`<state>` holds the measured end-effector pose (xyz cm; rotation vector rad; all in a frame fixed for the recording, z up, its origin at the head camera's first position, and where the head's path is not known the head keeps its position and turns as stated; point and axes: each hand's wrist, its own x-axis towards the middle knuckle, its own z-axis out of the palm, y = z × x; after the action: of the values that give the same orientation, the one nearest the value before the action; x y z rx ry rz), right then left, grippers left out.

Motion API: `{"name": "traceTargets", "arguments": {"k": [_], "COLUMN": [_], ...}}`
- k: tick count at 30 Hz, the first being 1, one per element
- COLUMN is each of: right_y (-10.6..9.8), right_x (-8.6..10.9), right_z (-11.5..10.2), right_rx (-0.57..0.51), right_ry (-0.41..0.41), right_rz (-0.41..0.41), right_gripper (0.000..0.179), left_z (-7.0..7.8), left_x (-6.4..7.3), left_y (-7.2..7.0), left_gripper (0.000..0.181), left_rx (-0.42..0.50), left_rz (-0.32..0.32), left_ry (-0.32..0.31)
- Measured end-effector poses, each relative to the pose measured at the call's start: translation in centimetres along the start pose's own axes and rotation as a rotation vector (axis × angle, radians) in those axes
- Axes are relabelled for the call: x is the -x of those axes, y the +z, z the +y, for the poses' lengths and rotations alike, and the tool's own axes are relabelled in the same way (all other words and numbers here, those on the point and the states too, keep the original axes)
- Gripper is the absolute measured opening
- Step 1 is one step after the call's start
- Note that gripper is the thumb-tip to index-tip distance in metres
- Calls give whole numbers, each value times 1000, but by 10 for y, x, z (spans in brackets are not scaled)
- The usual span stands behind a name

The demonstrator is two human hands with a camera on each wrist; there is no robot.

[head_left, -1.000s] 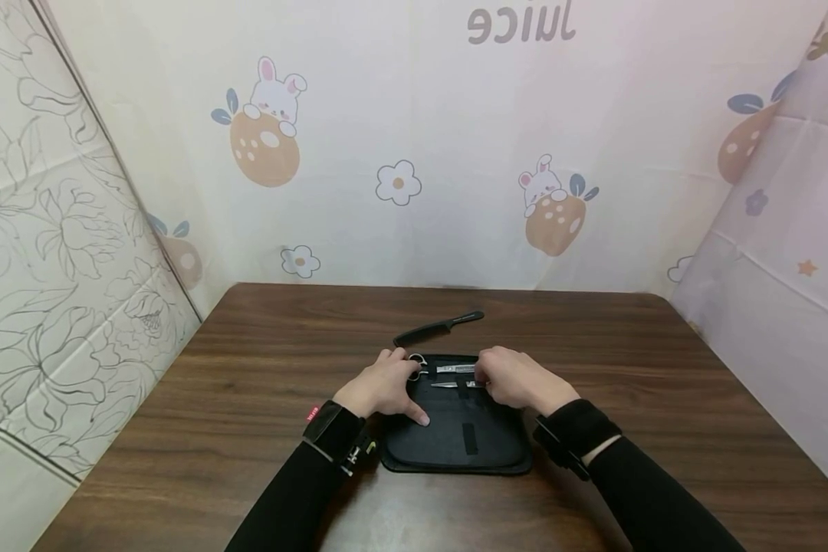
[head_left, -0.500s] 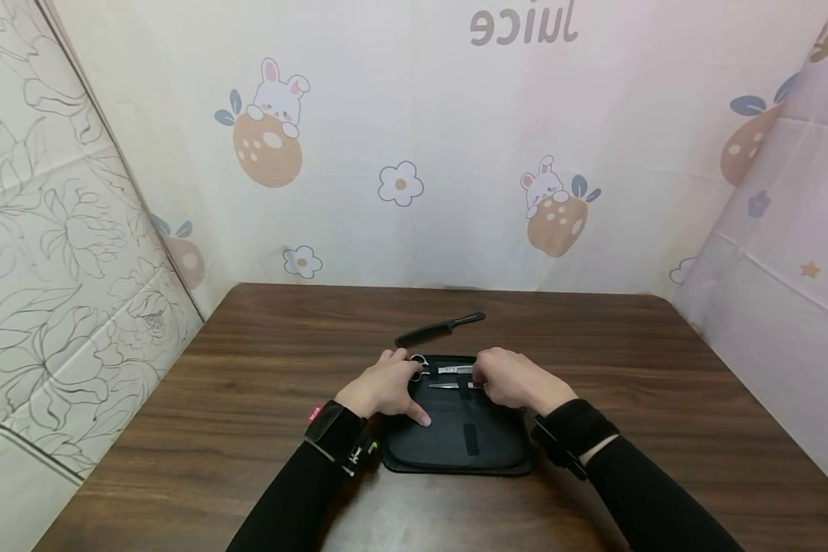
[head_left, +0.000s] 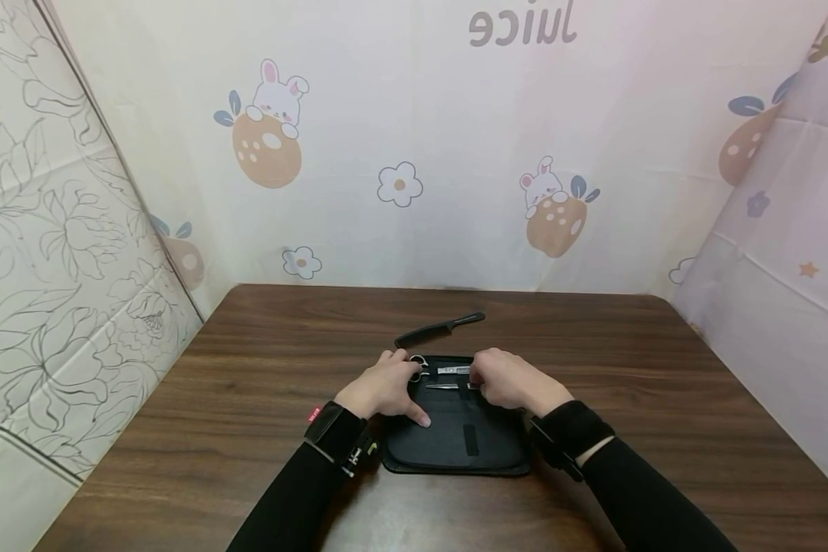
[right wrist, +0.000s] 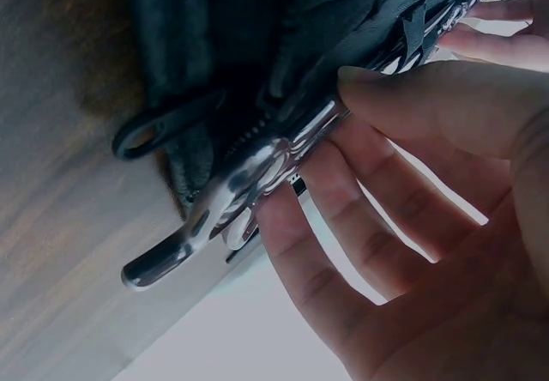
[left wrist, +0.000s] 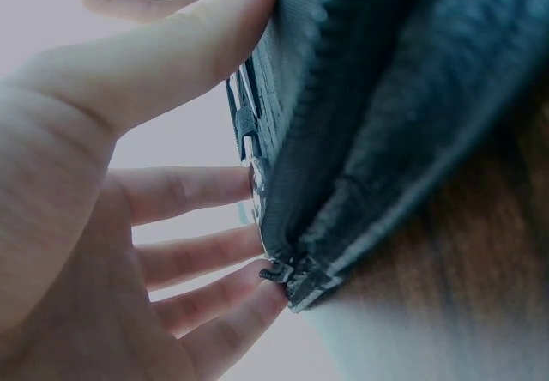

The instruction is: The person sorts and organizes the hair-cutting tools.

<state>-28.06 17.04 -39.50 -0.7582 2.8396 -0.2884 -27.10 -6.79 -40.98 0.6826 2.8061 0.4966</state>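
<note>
A flat black zip case lies on the table between both hands. My left hand rests on its left side, thumb on the surface, the other fingers straight at the far edge by the ring handles of one pair of scissors. That pair's blades sit under black straps. My right hand pinches another pair of scissors between thumb and fingers; its shiny handle sticks out past them. The narrow blade tip points left through a strap, and the hand covers the rest in the head view.
A black comb lies on the wooden table just beyond the case. An elastic strap is on the case's near part. A zip pull stands out from the case's edge. Patterned cloth hangs behind and at both sides.
My right hand has slid slightly left, and the scissors' blade has moved farther left through the strap. My left hand, the case and the comb have stayed in place.
</note>
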Motion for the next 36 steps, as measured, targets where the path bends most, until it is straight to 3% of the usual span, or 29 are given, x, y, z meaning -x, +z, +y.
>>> {"name": "traceTargets", "arguments": {"k": [23,36], "right_y": [2,-4], "right_x": [0,8], "right_z": [-2,10], "right_rx": [-35,-45], "right_ry": [-37,-75], "right_rz": [38,69], "right_gripper": [18,17], "left_z": [-2,-1], "left_x": [-1,0], "left_y": [1,0], "left_gripper": [89,88], "left_rx": [-5,-3], "left_rz": [0,-5], "left_ry": [9,4]}}
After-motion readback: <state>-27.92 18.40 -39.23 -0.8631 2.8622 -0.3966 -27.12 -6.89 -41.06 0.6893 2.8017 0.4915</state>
